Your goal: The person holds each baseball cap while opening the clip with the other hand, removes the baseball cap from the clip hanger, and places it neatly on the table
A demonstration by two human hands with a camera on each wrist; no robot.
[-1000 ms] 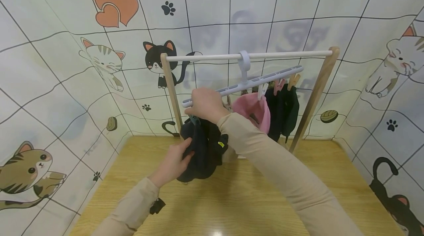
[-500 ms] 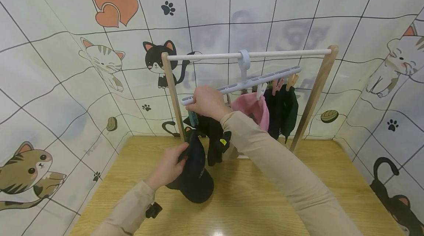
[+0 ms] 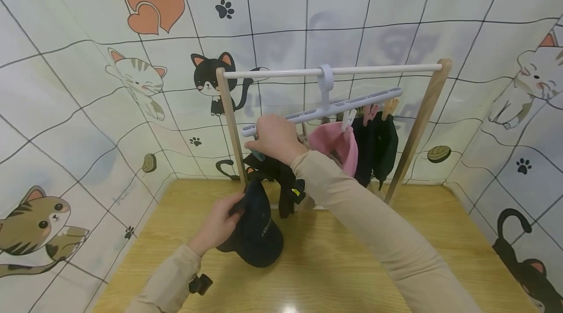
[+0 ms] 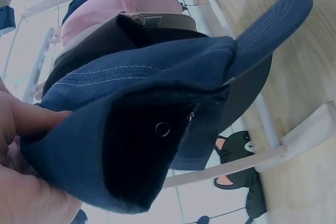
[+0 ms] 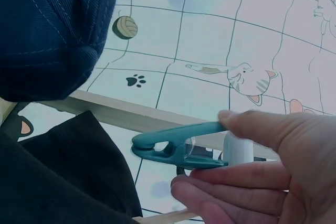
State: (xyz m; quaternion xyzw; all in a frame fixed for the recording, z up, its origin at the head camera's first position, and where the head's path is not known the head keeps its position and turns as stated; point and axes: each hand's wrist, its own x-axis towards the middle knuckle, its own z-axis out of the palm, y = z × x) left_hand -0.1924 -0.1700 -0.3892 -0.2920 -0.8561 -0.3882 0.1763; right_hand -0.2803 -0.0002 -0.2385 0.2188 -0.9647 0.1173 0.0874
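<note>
My left hand [image 3: 217, 222] grips a navy cap [image 3: 261, 235] by its edge, low and left of the hanger. In the left wrist view the navy cap [image 4: 142, 66] shows its stitched crown, its brim and a dark inside with a small metal ring. At the hanger's left end my right hand [image 3: 274, 137] pinches a teal clothespin [image 5: 178, 142] between thumb and fingers. Nothing sits between the clothespin's tips, and the cap is apart from it. The lavender hanger [image 3: 352, 103] tilts down to the left.
A black cap [image 3: 286, 178], a pink cap [image 3: 352, 156] and a dark green cap [image 3: 387, 149] hang along the hanger from clothespins. A white rail [image 3: 382, 71] on wooden posts [image 3: 418, 127] carries the hanger above the wooden table [image 3: 343, 264].
My left hand has drawn the navy cap down and left, away from the hanger, and its front lettering has come into view. The right hand stays at the hanger's left end.
</note>
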